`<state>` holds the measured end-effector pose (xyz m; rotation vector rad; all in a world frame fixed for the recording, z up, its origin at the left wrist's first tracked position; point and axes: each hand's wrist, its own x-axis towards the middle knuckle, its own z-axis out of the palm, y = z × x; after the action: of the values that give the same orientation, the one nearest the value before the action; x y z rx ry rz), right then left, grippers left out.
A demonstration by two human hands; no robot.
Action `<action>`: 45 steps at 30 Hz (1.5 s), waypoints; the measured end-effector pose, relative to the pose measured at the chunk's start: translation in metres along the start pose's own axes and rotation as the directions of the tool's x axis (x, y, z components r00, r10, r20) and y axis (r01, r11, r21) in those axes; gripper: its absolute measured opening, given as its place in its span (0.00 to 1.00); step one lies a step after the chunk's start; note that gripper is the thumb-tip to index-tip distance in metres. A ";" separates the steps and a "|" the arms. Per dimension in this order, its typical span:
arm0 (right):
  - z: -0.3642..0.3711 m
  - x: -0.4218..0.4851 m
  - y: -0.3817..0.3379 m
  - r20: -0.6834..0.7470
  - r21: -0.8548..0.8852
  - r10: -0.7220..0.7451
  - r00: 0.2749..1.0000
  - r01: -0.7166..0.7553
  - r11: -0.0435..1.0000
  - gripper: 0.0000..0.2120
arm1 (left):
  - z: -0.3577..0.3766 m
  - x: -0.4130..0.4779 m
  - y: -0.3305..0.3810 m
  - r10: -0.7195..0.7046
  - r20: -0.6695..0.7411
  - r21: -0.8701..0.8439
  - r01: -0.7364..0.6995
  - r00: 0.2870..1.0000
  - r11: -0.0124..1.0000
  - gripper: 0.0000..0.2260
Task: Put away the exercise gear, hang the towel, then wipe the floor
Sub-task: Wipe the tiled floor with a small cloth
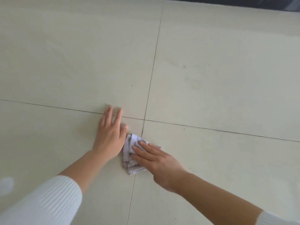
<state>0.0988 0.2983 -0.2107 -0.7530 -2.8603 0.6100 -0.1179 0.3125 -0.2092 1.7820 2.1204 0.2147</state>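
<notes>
A crumpled pale grey cloth [129,153] lies on the cream tiled floor [211,95], just below the crossing of two grout lines. My right hand [155,161] presses flat on the cloth with straight fingers pointing up-left. My left hand [110,133] rests flat on the floor right beside the cloth's left edge, fingers straight and spread across the horizontal grout line. Both forearms are bare below white ribbed sleeves.
Large cream tiles with thin dark grout lines fill the view. A few small dark specks [184,66] dot the tiles to the right. A dark strip [243,2], maybe furniture or a mat, runs along the top right edge.
</notes>
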 end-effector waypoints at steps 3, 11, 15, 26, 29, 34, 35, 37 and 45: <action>-0.021 -0.009 0.024 -0.009 -0.070 0.027 1.000 -0.028 0.997 0.36 | -0.028 -0.037 -0.027 0.017 0.239 0.241 -0.076 0.971 0.968 0.33; -0.083 -0.071 0.124 -0.206 0.223 0.896 0.393 -0.873 0.434 0.35 | -0.043 -0.051 -0.059 -0.029 0.393 0.397 -0.141 0.919 0.907 0.34; -0.039 -0.037 0.070 -0.287 0.241 0.859 0.425 -0.836 0.494 0.36 | -0.036 -0.035 -0.070 -0.089 0.341 0.377 -0.050 0.936 0.925 0.32; 0.013 0.009 -0.028 -0.071 -0.045 0.204 0.976 -0.207 0.977 0.34 | -0.035 -0.034 -0.107 -0.012 0.196 0.246 -0.037 0.980 0.969 0.36; -0.011 -0.003 0.027 -0.220 -0.061 0.507 0.833 -0.531 0.845 0.35 | -0.041 -0.032 -0.134 -0.129 0.151 0.230 0.092 0.980 0.969 0.41; -0.029 0.040 0.051 -0.275 0.201 0.906 0.322 -0.902 0.382 0.34 | -0.039 -0.029 -0.146 -0.097 0.150 0.174 0.070 0.984 0.982 0.41; -0.023 0.056 0.042 -0.285 0.223 0.909 0.305 -0.901 0.373 0.34 | -0.038 -0.029 -0.147 -0.092 0.140 0.167 0.068 0.986 0.984 0.41; 0.000 0.084 0.013 -0.314 0.191 0.835 0.452 -0.832 0.522 0.34 | -0.037 -0.030 -0.147 -0.081 0.132 0.153 0.060 0.988 0.986 0.39; 0.048 0.101 -0.089 -0.067 -0.098 0.127 0.990 -0.133 0.986 0.34 | -0.051 -0.006 -0.180 -0.005 0.046 0.151 -0.002 0.999 0.989 0.33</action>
<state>-0.0391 0.2612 -0.2163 -0.9636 -2.8215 0.4499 -0.3014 0.2778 -0.2223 1.8498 2.1561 0.0126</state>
